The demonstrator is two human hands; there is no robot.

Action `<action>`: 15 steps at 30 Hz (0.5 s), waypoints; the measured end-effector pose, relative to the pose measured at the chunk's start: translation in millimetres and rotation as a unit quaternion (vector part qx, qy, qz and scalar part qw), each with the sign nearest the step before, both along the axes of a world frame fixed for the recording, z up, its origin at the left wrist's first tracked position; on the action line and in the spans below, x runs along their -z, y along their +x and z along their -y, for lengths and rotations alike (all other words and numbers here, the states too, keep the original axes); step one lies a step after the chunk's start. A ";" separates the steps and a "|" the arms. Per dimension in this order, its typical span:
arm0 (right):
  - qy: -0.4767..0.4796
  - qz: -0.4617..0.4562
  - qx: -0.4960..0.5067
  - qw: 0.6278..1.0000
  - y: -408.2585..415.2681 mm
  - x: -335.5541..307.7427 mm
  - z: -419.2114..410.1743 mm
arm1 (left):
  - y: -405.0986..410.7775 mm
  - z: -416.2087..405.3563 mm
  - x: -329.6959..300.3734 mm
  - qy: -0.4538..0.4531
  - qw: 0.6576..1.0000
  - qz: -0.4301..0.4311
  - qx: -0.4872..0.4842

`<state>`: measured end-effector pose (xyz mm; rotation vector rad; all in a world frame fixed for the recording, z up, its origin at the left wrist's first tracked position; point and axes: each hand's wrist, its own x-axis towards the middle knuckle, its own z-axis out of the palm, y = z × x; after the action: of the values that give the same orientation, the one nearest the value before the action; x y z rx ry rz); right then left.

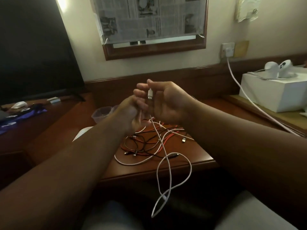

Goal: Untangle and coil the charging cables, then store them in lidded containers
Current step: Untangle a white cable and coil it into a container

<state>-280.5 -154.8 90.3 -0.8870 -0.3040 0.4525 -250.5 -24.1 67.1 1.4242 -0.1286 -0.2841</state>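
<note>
Two hands: raised together over the table (pixel 191 156), both on one white cable (pixel 166 156).
Right hand (pixel 167 103): thumb and curled fingers are pinched on the white connector (pixel 150 94), which is held upright — plug end down.
Left hand (pixel 131 112): fingers are curled loosely about the cable just below the connector; exact contact is hidden behind the knuckles, though a light grip is judged.
Cable run: from the hands it drops toward the person, crosses the table edge and hangs in slack, crossing loops over the lap.
Key relation: the cable's long axis lies downward and toward the body from the hands; the free length is below both, and the left hand is the nearer to it, so a draw-through for coiling is judged likely to fall to that hand.
Tangle (pixel 149 143): red, black and white cables are left heaped on the table, below and just beyond the hands; whether the held cable is clear of it cannot be told.
Container (pixel 100 113): a clear tub is seen behind the left wrist — no lid made out.
</note>
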 end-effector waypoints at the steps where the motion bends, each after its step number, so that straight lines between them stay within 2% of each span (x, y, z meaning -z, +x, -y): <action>1: 0.011 0.036 0.038 0.999 5.1 -2.6 -2.8 | -1.4 0.2 3.2 -0.013 1.000 -0.010 0.012; 3: -0.056 0.179 0.162 0.969 19.1 -6.6 -3.7 | -3.8 0.4 9.0 -0.040 0.998 -0.035 0.031; 4: -0.146 0.284 0.238 0.917 27.2 -8.3 -0.7 | -4.4 -0.7 11.2 -0.035 0.998 -0.028 0.039; 5: -0.255 0.396 0.309 0.826 35.9 -9.0 4.3 | -2.4 -3.5 13.6 -0.016 0.999 -0.005 0.047; 6: -0.365 0.491 0.344 0.712 45.0 -9.1 10.1 | -2.9 -6.1 13.2 0.017 0.998 0.025 0.051; 7: -0.467 0.548 0.329 0.611 53.9 -8.4 15.7 | -0.9 -10.3 11.2 0.063 0.995 0.059 0.047; 8: -0.561 0.565 0.279 0.536 62.6 -6.8 19.9 | 0.2 -15.1 7.8 0.124 0.987 0.095 0.034; 9: -0.636 0.550 0.220 0.494 69.4 -3.9 22.6 | 3.7 -21.3 4.4 0.202 0.969 0.144 0.013; 10: -0.680 0.513 0.167 0.498 74.8 0.9 23.8 | 7.0 -27.7 0.8 0.284 0.937 0.205 -0.006; 11: -0.689 0.459 0.118 0.548 77.1 5.6 23.4 | 12.0 -34.5 -1.6 0.359 0.893 0.272 -0.021; 12: -0.666 0.390 0.065 0.633 78.2 10.0 23.4 | 17.3 -40.2 -3.0 0.404 0.854 0.328 -0.031; 13: -0.617 0.315 0.002 0.721 76.5 13.5 23.0 | 21.9 -45.6 -3.3 0.412 0.835 0.362 -0.040; 14: -0.556 0.251 -0.069 0.789 74.6 16.8 22.9 | 26.0 -49.3 -2.4 0.390 0.838 0.378 -0.048; 15: -0.481 0.206 -0.133 0.842 72.0 20.3 23.0 | 29.8 -51.5 0.7 0.341 0.859 0.378 -0.056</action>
<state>-208.4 -177.7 70.1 -1.9594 -0.6209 0.6861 -220.8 27.4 66.4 2.1853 -0.6365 0.3954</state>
